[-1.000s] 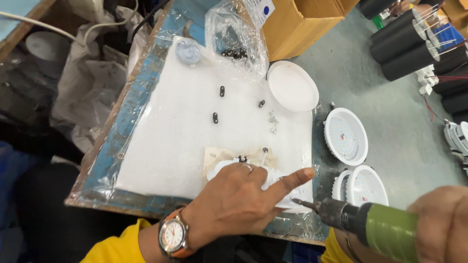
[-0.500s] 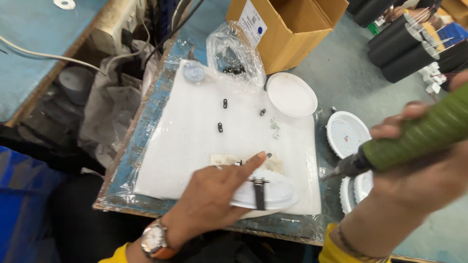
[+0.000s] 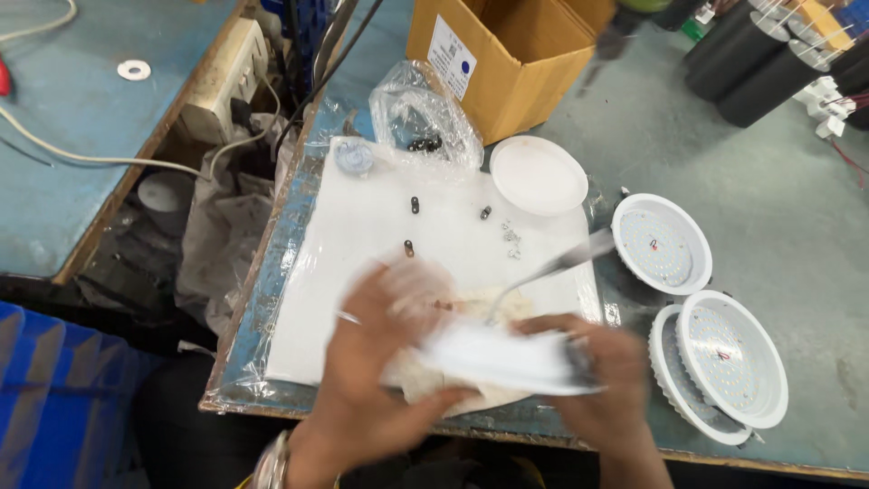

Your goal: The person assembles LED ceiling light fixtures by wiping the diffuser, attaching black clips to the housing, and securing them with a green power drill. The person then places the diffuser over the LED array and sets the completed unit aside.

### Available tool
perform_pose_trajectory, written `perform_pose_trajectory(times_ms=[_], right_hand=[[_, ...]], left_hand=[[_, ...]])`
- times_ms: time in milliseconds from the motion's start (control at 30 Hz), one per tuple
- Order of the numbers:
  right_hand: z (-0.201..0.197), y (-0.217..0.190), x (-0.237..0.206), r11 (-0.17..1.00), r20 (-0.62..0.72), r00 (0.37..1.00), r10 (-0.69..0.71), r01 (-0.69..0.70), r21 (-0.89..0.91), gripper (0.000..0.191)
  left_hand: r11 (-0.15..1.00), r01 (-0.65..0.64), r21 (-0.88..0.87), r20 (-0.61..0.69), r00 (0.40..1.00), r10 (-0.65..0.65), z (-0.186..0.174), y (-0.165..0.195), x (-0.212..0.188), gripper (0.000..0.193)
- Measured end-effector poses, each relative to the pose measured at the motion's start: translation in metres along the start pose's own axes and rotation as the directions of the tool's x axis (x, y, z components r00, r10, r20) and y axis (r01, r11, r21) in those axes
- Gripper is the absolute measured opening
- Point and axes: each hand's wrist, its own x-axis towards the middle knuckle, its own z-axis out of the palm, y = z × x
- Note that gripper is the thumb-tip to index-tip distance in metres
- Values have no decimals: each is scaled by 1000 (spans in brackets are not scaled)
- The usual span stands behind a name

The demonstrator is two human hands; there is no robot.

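Both hands clasp one white round lamp housing (image 3: 507, 358) between them at the near edge of the white work pad (image 3: 362, 244). Left hand (image 3: 385, 362) cups its left side, fingers curled over the top; right hand (image 3: 593, 385) grips the right rim. Motion blur hides the finger detail, but the housing is clearly held by both and lifted just off the pad, probably to be turned or inspected over the soft surface. A blurred wire lead (image 3: 552, 267) rises from it toward the right.

On the pad beyond: a few small black clips (image 3: 415, 205) and a little cluster of screws (image 3: 511, 240), laid loose within reach. A clear plastic bag (image 3: 425, 113) holding more black parts sits at the pad's far edge, a white round diffuser cover (image 3: 539, 174) just beside it.

To the right on the grey bench (image 3: 769, 208): three LED downlights (image 3: 661, 243), faces up, two overlapping, likely a staging pile.

Far: open cardboard box (image 3: 516, 54); black cylinders (image 3: 760, 63) at upper right; power strip (image 3: 226, 81) at left.
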Motion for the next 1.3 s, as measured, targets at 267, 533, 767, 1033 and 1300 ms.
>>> perform_pose_trajectory(times_ms=[267,533,767,1033,1300], right_hand=[[-3,-29,1,838,249,889,-386,450,-307,55],[-8,-38,1,813,283,908,-310,407,-416,49],[-9,-2,40,923,524,838,153,-311,227,54],[8,89,154,912,105,936,336,-295,-283,23],[20,141,172,870,44,976,214,-170,-462,40]], left_hand=[[984,20,177,321,944,-77,18,1,-21,63],[974,-8,228,577,807,-128,32,3,-22,92],[958,-197,207,602,798,34,33,-13,-36,72],[995,10,102,701,709,-80,30,-16,-19,97],[991,-43,124,563,826,-35,30,-19,-26,88]])
